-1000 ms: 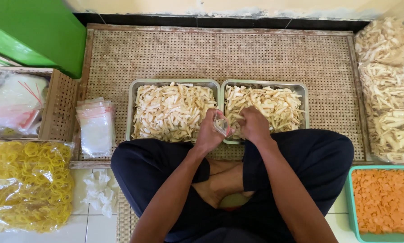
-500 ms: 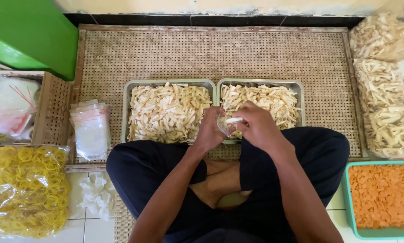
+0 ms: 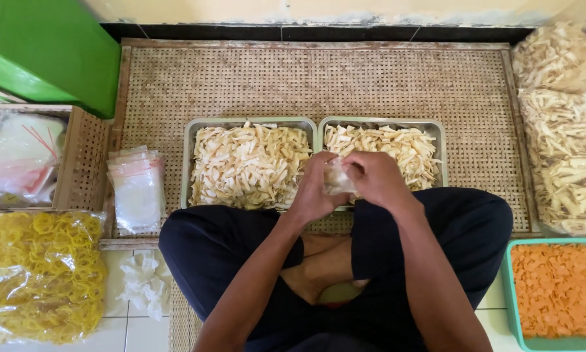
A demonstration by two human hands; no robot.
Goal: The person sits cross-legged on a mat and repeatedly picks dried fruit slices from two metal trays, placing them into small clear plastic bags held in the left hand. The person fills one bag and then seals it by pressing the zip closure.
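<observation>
A: In the head view, what are the hands doing?

B: Both meet over the near edge of the right tray [image 3: 439, 133]. The left hand [image 3: 315, 192] and the right hand [image 3: 374, 179] are closed together on a small clear plastic bag [image 3: 337, 177] with pale chips inside. Only a bit of the bag shows between the fingers.

A: How would that bag handle?

B: I'd judge it light and soft. Thin film like that crumples and can slip, and the chips inside look brittle, so a hard squeeze would likely crush them. The mouth or upper edge looks like the sensible place to pinch, leaving the filled part free. Exactly where the fingers pinch is hidden.

A: And around it?

B: Two metal trays sit side by side on a woven mat [image 3: 254, 78]; the left tray [image 3: 187, 163] is heaped with the same pale chips. Further left, a stack of empty clear bags [image 3: 136, 189] lies on the mat's edge, and near-left a big bag of yellow ring snacks [image 3: 42, 274]. On the far right stand large sacks of pale chips [image 3: 560, 130], and at near right a green tub of orange chips [image 3: 554, 287]. A green box [image 3: 45, 45] sits far left.
</observation>
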